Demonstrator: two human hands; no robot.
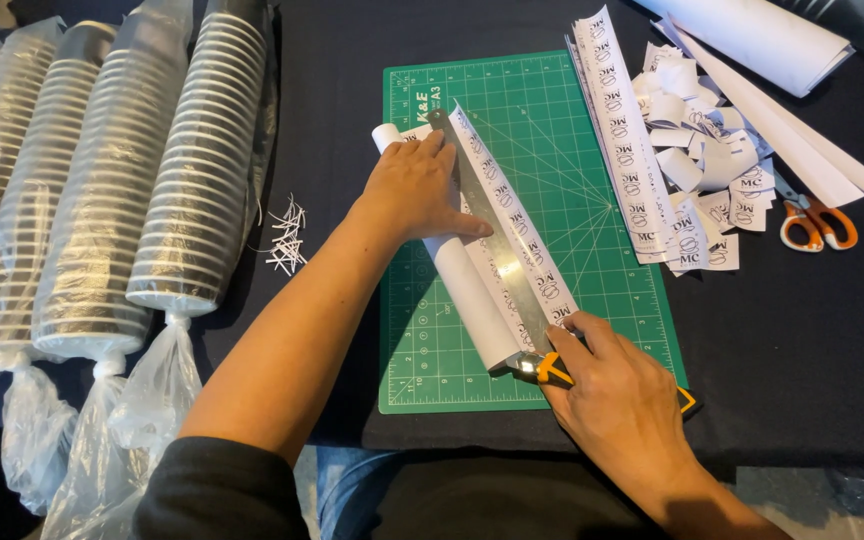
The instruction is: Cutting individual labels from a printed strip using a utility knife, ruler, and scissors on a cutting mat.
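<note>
Cutting a printed paper strip on a green gridded cutting mat (552, 140).

The partly rolled white sheet of printed paper (472, 290) lies diagonally on the mat, long axis from far-left to near-right. A long steel ruler (497, 250) follows that line; the left hand (414, 190) presses flat on it at the far end. The right hand (617, 400), at the near end, grips a yellow-handled utility knife (550, 370).

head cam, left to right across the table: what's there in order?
Bagged stacks of cup lids → small paper slivers → left hand on rolled paper → metal ruler on green cutting mat → pile of cut label pieces → orange-handled scissors.
</note>
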